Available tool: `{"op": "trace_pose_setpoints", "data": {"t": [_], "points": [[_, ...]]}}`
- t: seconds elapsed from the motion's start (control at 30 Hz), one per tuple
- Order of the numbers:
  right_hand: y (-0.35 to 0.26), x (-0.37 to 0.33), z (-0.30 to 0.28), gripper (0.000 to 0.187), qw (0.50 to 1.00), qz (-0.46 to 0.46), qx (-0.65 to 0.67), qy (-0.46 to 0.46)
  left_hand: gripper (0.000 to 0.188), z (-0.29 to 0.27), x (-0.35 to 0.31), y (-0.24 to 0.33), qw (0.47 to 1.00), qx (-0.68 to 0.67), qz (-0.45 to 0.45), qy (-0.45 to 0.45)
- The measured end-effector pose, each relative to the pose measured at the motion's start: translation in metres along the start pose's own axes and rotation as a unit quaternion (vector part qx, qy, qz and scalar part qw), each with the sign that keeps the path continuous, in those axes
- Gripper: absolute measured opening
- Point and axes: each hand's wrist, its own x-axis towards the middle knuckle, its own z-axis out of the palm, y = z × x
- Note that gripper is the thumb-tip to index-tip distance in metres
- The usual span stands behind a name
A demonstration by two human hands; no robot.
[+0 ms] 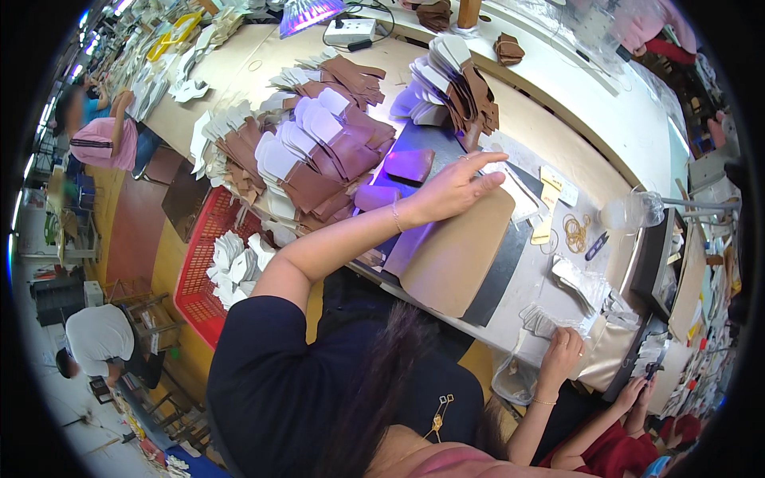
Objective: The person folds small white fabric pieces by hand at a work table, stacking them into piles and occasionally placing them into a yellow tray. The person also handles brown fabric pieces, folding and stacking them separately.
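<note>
My left hand [462, 187] lies over the upper edge of a curved tan sheet [458, 255], fingers stretched out and thumb apart. The sheet bends over a dark board [504, 288] on the bench. At the bench's front edge, my right hand [564, 350] has its fingers curled in beside a row of thin whitish pieces [538, 321]; whether it pinches one is hidden. Left of my left hand are a small dark-brown piece [409, 166] and stacks of brown-and-white cut pieces [319, 163]. Another such stack [450, 84] stands beyond it.
A lit lamp [311, 14] hangs over the far side. Rubber bands [576, 233], purple snips [596, 246] and a plastic bottle [633, 212] lie to the right. A red basket [198, 271] with white pieces stands at left. A co-worker's hands [635, 393] work at lower right.
</note>
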Motion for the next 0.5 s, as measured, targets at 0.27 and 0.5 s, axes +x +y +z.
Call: {"op": "trace_pose_setpoints", "data": {"t": [0.27,0.5], "points": [[-0.002,0.016,-0.012,0.012,0.997,-0.038,-0.031,-0.062,0.049,-0.156,-0.025,-0.033,0.769,0.599,-0.155,0.162],[0.003,0.021,-0.027,0.012,0.965,0.066,0.090,-0.237,0.057,-0.190,-0.032,-0.061,0.771,0.562,-0.246,0.172]]}}
